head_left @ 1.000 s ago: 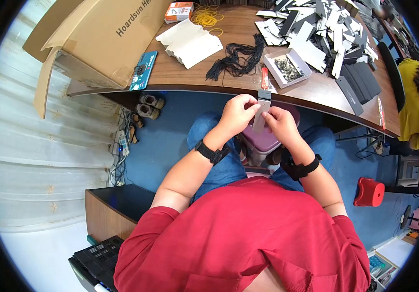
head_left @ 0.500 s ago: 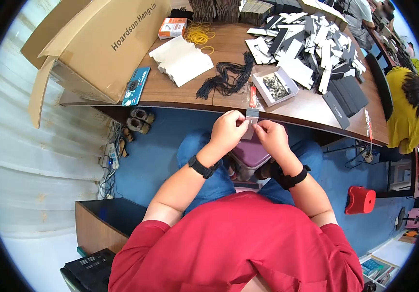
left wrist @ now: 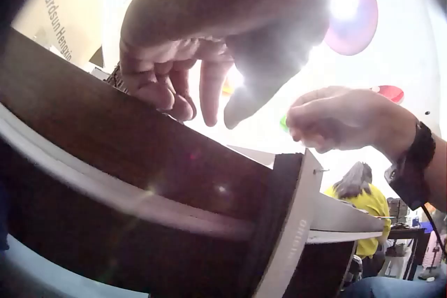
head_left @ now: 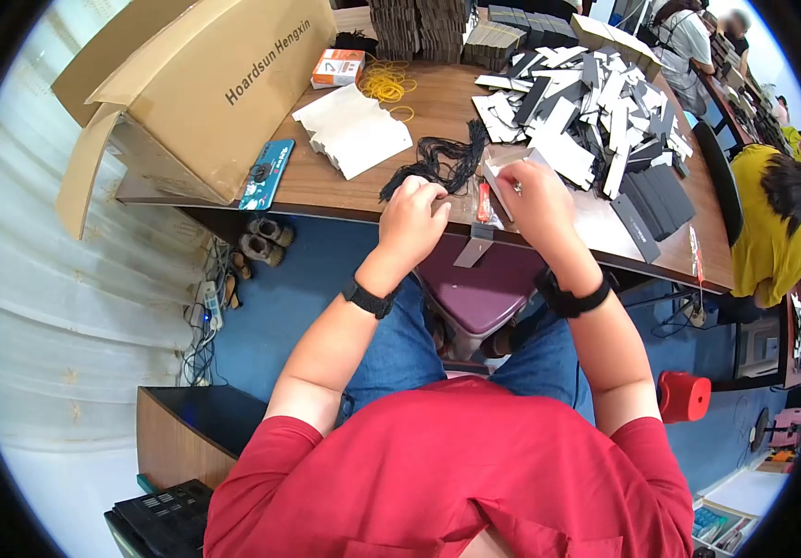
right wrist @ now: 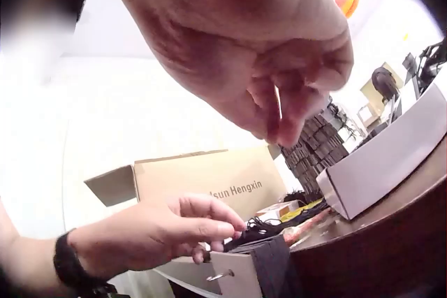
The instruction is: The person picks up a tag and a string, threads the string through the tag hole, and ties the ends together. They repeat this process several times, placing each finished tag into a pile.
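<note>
The grey tag hangs parked over the desk edge, apparently freeing both hands: left hand loosely curled, empty, beside black cords; right hand fingertips pressed together above small white box, pinched item unresolved.

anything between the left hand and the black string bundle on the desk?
Nothing visible. The left hand is at the edge of the desk, right by the near end of the black string bundle. The grey tag hangs off the edge beside it, out of the path.

Cardboard box, rubber bands, red stool
</note>
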`<state>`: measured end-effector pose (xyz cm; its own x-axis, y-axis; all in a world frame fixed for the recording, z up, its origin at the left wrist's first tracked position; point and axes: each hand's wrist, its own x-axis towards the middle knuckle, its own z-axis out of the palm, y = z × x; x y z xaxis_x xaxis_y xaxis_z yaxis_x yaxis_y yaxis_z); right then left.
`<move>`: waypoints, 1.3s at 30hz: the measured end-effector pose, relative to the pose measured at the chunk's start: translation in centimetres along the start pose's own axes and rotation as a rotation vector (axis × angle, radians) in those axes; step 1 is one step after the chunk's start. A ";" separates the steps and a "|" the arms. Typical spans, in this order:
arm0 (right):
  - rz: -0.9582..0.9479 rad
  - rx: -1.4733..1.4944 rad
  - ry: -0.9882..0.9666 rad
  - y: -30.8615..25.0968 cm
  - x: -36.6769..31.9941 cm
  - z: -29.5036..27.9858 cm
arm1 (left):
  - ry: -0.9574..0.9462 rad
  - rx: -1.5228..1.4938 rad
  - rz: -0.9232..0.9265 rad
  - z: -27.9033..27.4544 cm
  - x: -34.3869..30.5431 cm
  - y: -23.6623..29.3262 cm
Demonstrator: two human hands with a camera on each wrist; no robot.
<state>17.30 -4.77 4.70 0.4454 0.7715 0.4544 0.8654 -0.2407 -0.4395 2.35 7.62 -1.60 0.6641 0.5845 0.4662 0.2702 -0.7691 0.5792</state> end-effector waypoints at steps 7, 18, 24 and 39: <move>-0.220 -0.513 -0.033 1.7 3.4 6.0 | -0.048 0.249 0.190 1.1 0.0 0.9; 0.327 1.400 0.231 2.0 4.1 -3.4 | -0.071 0.399 0.072 1.0 -0.4 0.2; 0.176 1.407 0.232 3.7 -0.5 -10.7 | 0.080 0.299 0.035 0.5 0.1 0.3; -0.027 0.330 -0.504 -2.5 -6.7 -9.8 | -0.721 -1.163 -0.396 -2.7 -3.8 9.5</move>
<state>14.38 -15.05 10.36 0.1910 0.9783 0.0808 0.7217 -0.0841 -0.6871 0.50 -1.18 3.94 0.9802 0.1783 -0.0866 0.0370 0.2643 0.9637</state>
